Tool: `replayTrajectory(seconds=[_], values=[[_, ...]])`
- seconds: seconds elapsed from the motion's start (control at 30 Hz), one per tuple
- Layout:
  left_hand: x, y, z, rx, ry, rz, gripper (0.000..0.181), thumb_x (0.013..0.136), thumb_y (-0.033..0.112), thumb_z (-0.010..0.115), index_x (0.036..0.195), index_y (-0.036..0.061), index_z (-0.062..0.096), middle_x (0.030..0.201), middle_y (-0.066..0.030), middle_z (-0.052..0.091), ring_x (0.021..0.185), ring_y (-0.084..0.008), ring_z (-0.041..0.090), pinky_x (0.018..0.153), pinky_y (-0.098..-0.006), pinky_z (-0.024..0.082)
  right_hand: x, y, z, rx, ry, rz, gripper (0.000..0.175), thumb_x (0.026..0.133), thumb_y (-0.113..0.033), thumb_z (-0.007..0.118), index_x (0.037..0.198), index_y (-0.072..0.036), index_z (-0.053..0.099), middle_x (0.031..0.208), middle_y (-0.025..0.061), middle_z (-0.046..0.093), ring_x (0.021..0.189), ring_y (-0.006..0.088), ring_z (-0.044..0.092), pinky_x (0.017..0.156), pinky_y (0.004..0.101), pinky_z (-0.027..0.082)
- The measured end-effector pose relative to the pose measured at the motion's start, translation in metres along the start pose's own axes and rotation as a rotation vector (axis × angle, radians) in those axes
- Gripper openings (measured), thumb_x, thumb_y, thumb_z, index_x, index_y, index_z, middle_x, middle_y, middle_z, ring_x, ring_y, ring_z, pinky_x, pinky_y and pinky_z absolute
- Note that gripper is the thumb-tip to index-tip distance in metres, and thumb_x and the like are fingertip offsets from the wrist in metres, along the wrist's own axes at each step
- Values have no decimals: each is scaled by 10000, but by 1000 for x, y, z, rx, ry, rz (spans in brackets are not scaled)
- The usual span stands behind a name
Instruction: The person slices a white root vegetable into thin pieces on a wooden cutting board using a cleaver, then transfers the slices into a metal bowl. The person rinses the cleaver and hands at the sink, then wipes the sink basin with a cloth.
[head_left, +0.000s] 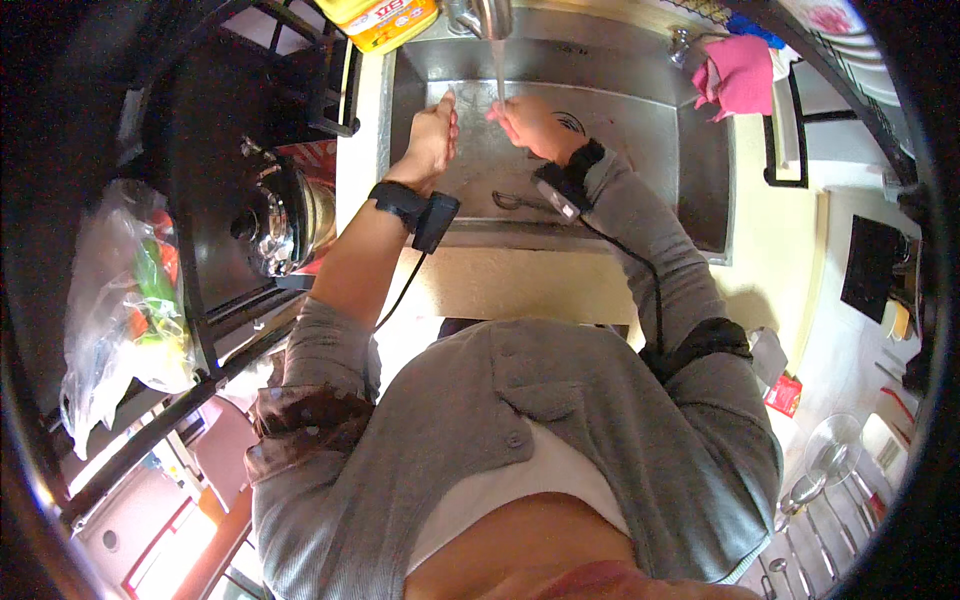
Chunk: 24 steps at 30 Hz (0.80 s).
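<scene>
Water runs from the metal faucet (491, 19) in a thin stream (500, 71) into a stainless steel sink (630, 187). My right hand (536, 127) is under that stream, its fingers curled and wet; whether anything lies inside them is hidden. To its left, my left hand (433, 139) hovers over the sink with the palm turned inward and nothing visible in it. Below my right hand, a dark loop-handled utensil (517, 201) lies in the sink near its front edge, partly hidden by a wrist device (559, 193). A slotted drain (570, 122) shows beside my right hand.
A yellow bottle (382, 22) stands at the sink's back left corner. Pink cloth (739, 75) hangs at the right, below stacked plates (862, 52). On the left are a shiny lidded pot (289, 214) and a plastic bag of vegetables (139, 300). Ladles (814, 495) hang lower right.
</scene>
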<state>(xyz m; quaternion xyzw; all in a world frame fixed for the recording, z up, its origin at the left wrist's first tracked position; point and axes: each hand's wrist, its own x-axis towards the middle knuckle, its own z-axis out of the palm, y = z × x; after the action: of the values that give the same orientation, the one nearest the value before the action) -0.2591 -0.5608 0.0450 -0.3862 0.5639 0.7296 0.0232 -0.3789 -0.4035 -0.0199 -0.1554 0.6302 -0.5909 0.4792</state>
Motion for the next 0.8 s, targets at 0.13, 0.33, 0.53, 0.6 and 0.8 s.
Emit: replayTrajectory(seconds=[0.13, 0.33, 0.53, 0.6, 0.8], values=[[-1, -33, -25, 359, 16, 301, 202, 902, 256, 656, 863, 76, 572, 734, -3, 573, 644, -133, 532, 586, -281, 444, -18, 63, -24, -1108, -116, -191, 299, 889, -287, 596, 765, -21, 655, 593, 128, 580, 520, 250, 536, 495, 422, 406], [-34, -60, -55, 542, 28, 336, 205, 882, 239, 703, 853, 51, 625, 941, -44, 636, 913, -153, 571, 873, -306, 448, -1, 171, -60, -1392, -702, 50, 282, 809, -255, 657, 904, 9, 631, 698, 208, 605, 628, 291, 571, 571, 441, 440], [-66, -45, -69, 410, 73, 249, 391, 992, 379, 523, 965, 33, 703, 1001, -71, 674, 974, -148, 576, 947, -287, 405, 17, 157, -34, -1368, -526, 96, 391, 782, -257, 697, 1061, -3, 593, 851, 222, 635, 793, 307, 612, 676, 425, 478], [-69, -45, -69, 361, 84, 255, 392, 1003, 362, 511, 985, 16, 694, 1011, -59, 677, 988, -143, 579, 964, -289, 403, 14, 132, -31, -1283, -398, 51, 442, 774, -258, 710, 1114, -7, 581, 903, 227, 645, 848, 312, 626, 711, 420, 490], [-59, -61, -66, 240, 4, 315, 342, 998, 322, 532, 1043, 8, 657, 1005, -40, 668, 963, -123, 577, 926, -271, 423, 26, 55, -25, -827, 0, -87, 427, 763, -243, 729, 1106, -18, 612, 949, 200, 675, 913, 307, 652, 777, 406, 502]])
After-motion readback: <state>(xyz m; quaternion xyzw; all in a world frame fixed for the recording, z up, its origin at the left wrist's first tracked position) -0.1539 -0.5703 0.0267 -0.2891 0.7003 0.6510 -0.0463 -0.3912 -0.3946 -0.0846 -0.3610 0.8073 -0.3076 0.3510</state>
